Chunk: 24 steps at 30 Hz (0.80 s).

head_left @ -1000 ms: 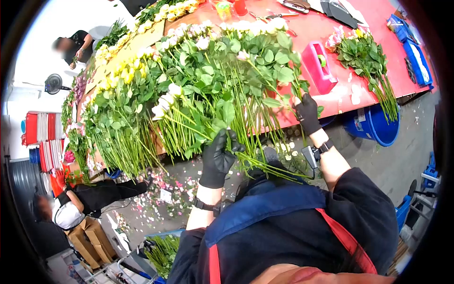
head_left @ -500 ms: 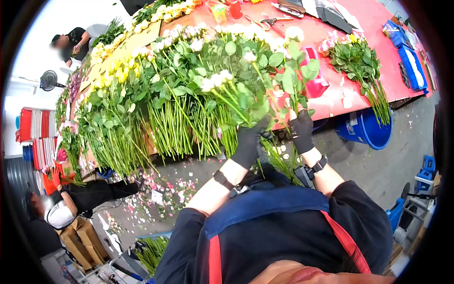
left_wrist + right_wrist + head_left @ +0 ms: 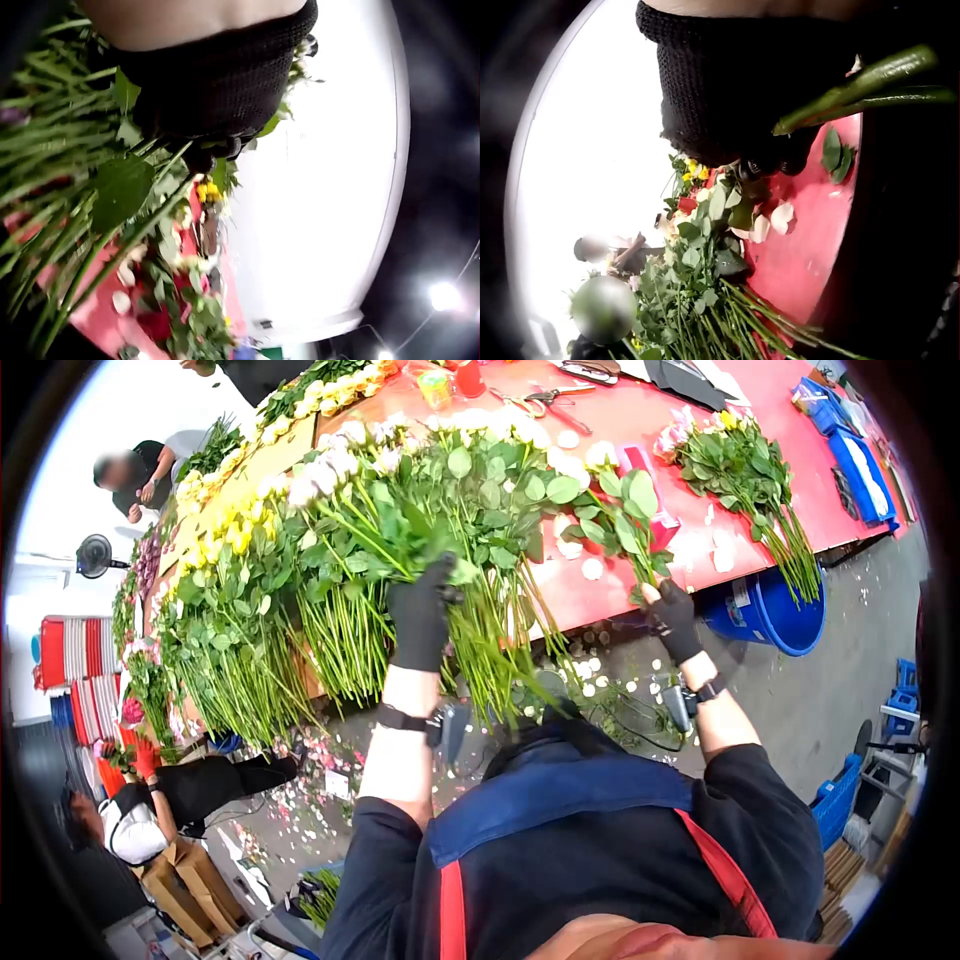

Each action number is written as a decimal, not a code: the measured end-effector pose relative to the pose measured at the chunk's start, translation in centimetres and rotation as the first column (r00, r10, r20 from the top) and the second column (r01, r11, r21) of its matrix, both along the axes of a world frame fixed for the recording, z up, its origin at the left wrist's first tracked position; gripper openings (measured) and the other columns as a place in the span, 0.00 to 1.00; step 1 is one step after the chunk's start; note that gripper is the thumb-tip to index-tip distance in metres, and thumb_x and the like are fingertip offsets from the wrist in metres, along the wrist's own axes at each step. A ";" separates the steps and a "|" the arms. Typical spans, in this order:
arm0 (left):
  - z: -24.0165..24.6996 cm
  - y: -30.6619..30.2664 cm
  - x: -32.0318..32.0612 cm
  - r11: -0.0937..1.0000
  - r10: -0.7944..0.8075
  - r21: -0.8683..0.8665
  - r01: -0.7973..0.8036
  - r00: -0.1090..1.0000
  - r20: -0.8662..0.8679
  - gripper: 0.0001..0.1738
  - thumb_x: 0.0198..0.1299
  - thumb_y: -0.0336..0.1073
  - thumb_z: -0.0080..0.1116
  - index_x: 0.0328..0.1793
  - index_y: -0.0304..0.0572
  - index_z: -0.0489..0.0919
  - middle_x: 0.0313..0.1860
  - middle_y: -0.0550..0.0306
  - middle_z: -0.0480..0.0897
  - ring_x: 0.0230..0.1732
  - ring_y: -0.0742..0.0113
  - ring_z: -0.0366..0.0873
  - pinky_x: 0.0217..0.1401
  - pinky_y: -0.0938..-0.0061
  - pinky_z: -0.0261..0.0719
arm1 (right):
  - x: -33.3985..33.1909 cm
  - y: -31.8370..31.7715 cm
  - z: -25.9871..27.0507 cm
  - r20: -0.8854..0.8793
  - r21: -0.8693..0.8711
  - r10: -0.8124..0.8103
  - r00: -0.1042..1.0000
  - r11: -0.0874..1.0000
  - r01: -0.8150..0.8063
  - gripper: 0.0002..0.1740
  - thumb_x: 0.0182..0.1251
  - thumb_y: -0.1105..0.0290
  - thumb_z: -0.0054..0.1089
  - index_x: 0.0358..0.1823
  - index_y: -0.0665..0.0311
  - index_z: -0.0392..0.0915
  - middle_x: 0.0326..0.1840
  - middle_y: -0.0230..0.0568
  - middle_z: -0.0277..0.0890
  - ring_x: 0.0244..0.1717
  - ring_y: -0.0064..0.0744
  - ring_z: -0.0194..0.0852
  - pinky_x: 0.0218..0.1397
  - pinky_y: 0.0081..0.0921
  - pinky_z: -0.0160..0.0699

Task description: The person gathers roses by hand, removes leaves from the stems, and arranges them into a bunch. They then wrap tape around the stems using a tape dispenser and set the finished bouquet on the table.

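Observation:
In the head view, my black-gloved left hand (image 3: 420,622) grips a bunch of pale roses (image 3: 318,478) by its stems, above the row of flowers. Stems (image 3: 120,259) slant down from the left glove (image 3: 214,90) in the left wrist view. My right hand (image 3: 674,622), also gloved, pinches a leafy white rose (image 3: 601,455) low on its stem at the table's front edge. Cut stem ends (image 3: 855,86) stick out past the right glove (image 3: 727,90) in the right wrist view; its fingertips are partly hidden.
Yellow roses (image 3: 225,530) lie left on the red table (image 3: 715,545). A pink dispenser (image 3: 662,525) stands behind the leaves, scissors (image 3: 545,398) farther back. A mixed bunch (image 3: 735,470) overhangs the right edge beside a blue bucket (image 3: 775,615). Other people are at left.
My left hand has moved toward the right hand and then back left with the pale roses. The right hand has shifted slightly right and down, and its white rose now stands apart from the row.

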<state>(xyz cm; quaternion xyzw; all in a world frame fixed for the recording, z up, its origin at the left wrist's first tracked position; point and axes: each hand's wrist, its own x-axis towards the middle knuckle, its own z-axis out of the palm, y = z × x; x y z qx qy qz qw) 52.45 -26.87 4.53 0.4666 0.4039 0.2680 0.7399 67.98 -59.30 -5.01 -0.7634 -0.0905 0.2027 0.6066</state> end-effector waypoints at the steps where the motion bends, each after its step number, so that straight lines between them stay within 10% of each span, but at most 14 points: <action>1: 0.1 1.1 -0.6 1.000 0.020 0.025 -0.019 0.998 -0.063 0.08 0.54 0.32 0.67 0.34 0.35 0.81 0.26 0.56 0.80 0.18 0.78 0.71 0.19 0.80 0.71 | -0.3 -0.9 2.0 -0.022 -0.054 0.029 0.999 0.998 -0.030 0.13 0.67 0.70 0.59 0.51 0.65 0.78 0.25 0.25 0.72 0.23 0.17 0.67 0.25 0.19 0.65; 6: -0.7 4.1 -5.6 0.996 0.084 0.001 -0.084 0.992 -0.098 0.17 0.48 0.34 0.73 0.23 0.39 0.72 0.22 0.59 0.75 0.13 0.74 0.66 0.16 0.78 0.68 | -1.4 -4.5 6.4 -0.025 -0.273 0.106 0.994 0.956 -0.109 0.10 0.66 0.67 0.58 0.45 0.63 0.79 0.20 0.25 0.67 0.17 0.14 0.60 0.18 0.18 0.56; 9: 1.0 3.2 -8.0 0.990 0.047 -0.129 -0.049 0.999 -0.017 0.09 0.58 0.35 0.63 0.40 0.36 0.82 0.29 0.65 0.77 0.20 0.80 0.62 0.22 0.81 0.62 | -0.9 -4.2 10.4 -0.300 -0.180 0.066 0.952 0.976 -0.124 0.15 0.66 0.61 0.58 0.48 0.64 0.78 0.23 0.30 0.71 0.17 0.19 0.64 0.22 0.18 0.62; 12: 2.1 3.1 -9.0 0.963 -0.009 -0.266 0.045 0.991 0.135 0.15 0.62 0.36 0.56 0.52 0.37 0.81 0.41 0.67 0.80 0.21 0.81 0.61 0.24 0.80 0.63 | -1.2 -1.9 10.8 0.027 -0.083 0.174 0.984 0.982 -0.171 0.16 0.67 0.63 0.57 0.52 0.63 0.77 0.24 0.31 0.72 0.17 0.18 0.64 0.23 0.17 0.62; 14: 3.4 2.5 -9.0 0.959 -0.040 -0.273 0.081 0.987 0.152 0.17 0.63 0.37 0.54 0.55 0.37 0.79 0.45 0.66 0.80 0.21 0.81 0.61 0.25 0.80 0.63 | -0.9 0.0 9.2 -0.162 -0.007 0.121 0.979 0.992 -0.124 0.14 0.68 0.65 0.56 0.50 0.66 0.76 0.25 0.31 0.72 0.18 0.18 0.67 0.18 0.18 0.64; 15: 2.9 2.6 -9.3 0.965 -0.257 0.068 0.252 0.961 0.096 0.18 0.64 0.40 0.54 0.56 0.38 0.79 0.45 0.65 0.80 0.21 0.80 0.61 0.26 0.79 0.64 | 0.6 -0.2 4.9 -0.049 -0.072 0.171 0.984 0.982 -0.175 0.14 0.68 0.65 0.55 0.49 0.66 0.75 0.26 0.32 0.73 0.18 0.19 0.68 0.19 0.19 0.65; 16: 3.3 2.5 -8.9 0.974 -0.206 -0.062 0.216 0.969 0.133 0.18 0.64 0.40 0.53 0.56 0.38 0.79 0.45 0.65 0.80 0.21 0.80 0.61 0.26 0.78 0.64 | 2.0 -0.5 1.8 0.064 -0.141 0.230 0.971 0.965 -0.220 0.13 0.69 0.65 0.55 0.48 0.66 0.75 0.27 0.33 0.74 0.18 0.20 0.69 0.19 0.20 0.66; 18: 4.9 2.2 -7.3 0.938 -0.081 -0.317 0.137 0.980 0.182 0.19 0.65 0.40 0.53 0.56 0.38 0.79 0.44 0.65 0.80 0.20 0.80 0.62 0.26 0.77 0.64 | 0.1 1.6 7.5 -0.002 -0.050 0.262 0.965 0.964 -0.262 0.13 0.69 0.63 0.55 0.44 0.67 0.76 0.26 0.34 0.76 0.17 0.22 0.71 0.19 0.21 0.68; 24: 4.0 2.1 -4.9 0.939 -0.072 -0.308 0.156 0.961 0.268 0.11 0.65 0.41 0.57 0.48 0.46 0.81 0.38 0.72 0.80 0.17 0.79 0.60 0.24 0.76 0.64 | -3.8 -1.8 16.6 -0.159 -0.139 0.363 0.918 0.912 -0.385 0.18 0.70 0.60 0.52 0.48 0.68 0.75 0.23 0.33 0.72 0.15 0.20 0.67 0.19 0.19 0.66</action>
